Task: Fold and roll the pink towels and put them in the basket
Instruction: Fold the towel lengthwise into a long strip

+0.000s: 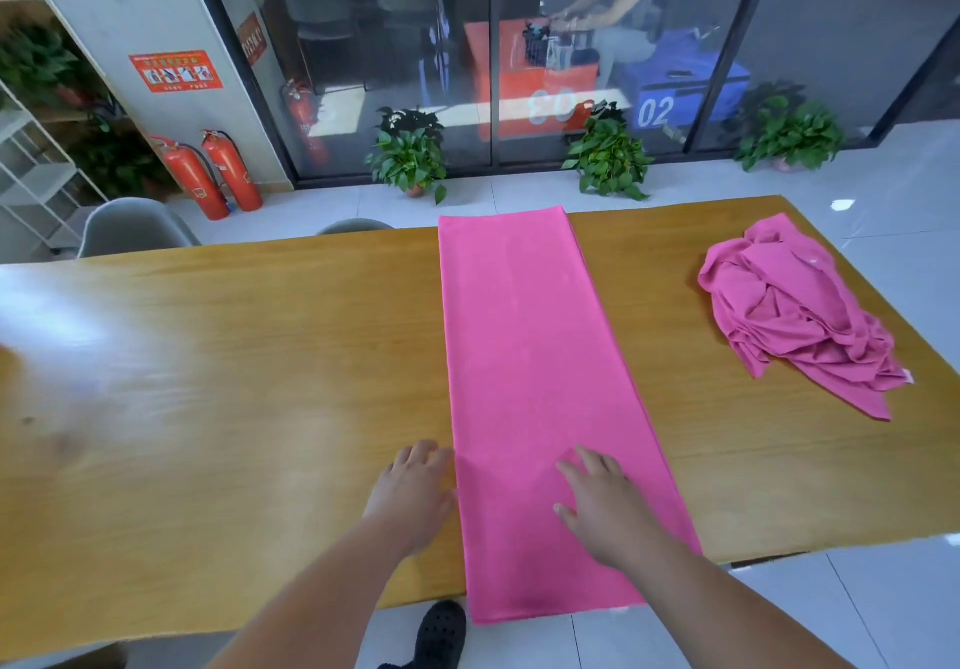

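Note:
A pink towel, folded into a long narrow strip, lies across the wooden table from its far edge to the near edge, where its end hangs over. My right hand rests flat on the near part of the strip with fingers spread. My left hand lies on the table just left of the strip, fingertips at its left edge. A crumpled heap of pink towels sits at the right end of the table. No basket is in view.
Grey chairs stand behind the table at the left. Beyond are potted plants, two red fire extinguishers and a glass wall. My black shoe shows under the near edge.

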